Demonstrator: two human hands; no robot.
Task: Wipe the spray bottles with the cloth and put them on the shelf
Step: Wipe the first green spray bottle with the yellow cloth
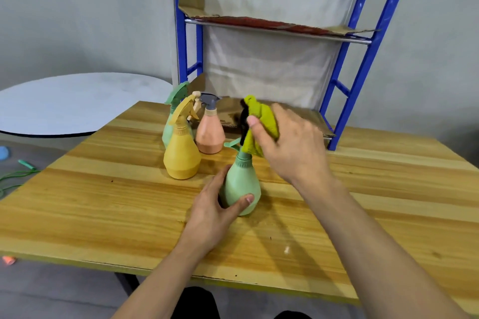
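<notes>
My left hand [215, 211] wraps the green bottle [242, 184] mid-table; my right hand [290, 142] pinches the cloth [260, 122] over its nozzle, wiping. Next, probably the body, then the shelf [280, 27].

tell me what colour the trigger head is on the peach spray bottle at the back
Dark grey, on the peach spray bottle; its trigger head shows clearly in the head view.

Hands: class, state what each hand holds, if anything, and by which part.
The left hand grips the green spray bottle around its lower body; the right hand clutches the bunched yellow-green cloth over that bottle's nozzle.
</notes>
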